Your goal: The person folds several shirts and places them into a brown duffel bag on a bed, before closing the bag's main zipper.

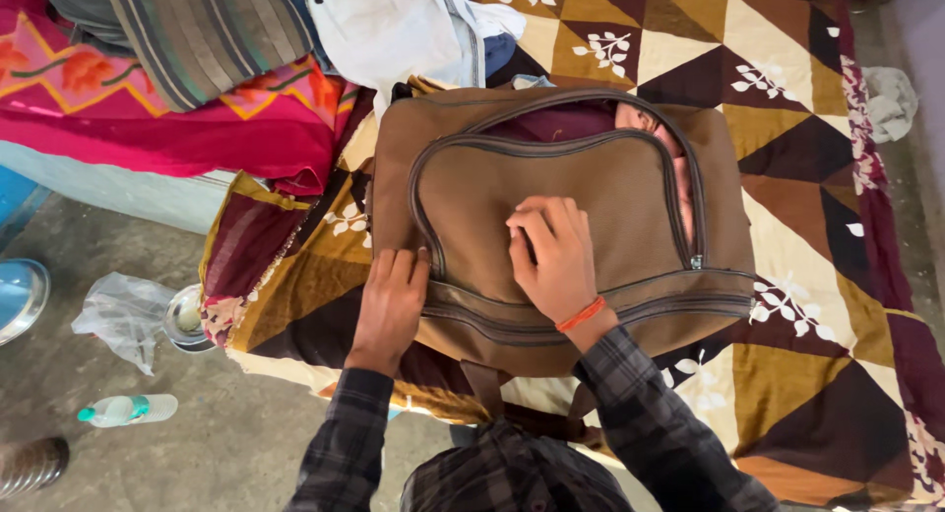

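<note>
looking straight down at a brown backpack (561, 217) lying flat on a bed, on a patchwork quilt (787, 108) of brown, maroon and cream triangles with little white leaf prints. the bag sits near the bed's front edge, its base toward the person. the big zipper running around the top is partly undone, and through the gap you can see something maroon and something pinkish packed inside. the zipper pull (695, 262) hangs on the right side, low down.

right hand (553, 256) lies palm down on the front panel of the bag, fingers close together and a bit curled, pressing on the fabric. not pinching anything as far as i can tell, though the fingertips are kinda bunched so hard to be sure. there's an orange thread band on that wrist. left hand (392, 305) is at the bag's lower left corner, fingers together and laid over the edge by the seam, gripping or steadying it. both sleeves are dark plaid.

behind the bag there's a heap of white clothing (394, 25), a striped folded cloth (207, 34) and a bright pink printed blanket (148, 108). down on the concrete floor to the left: a crumpled clear plastic bag (123, 315), a small steel bowl (187, 320) and a plastic water bottle (128, 410) lying on its side.
</note>
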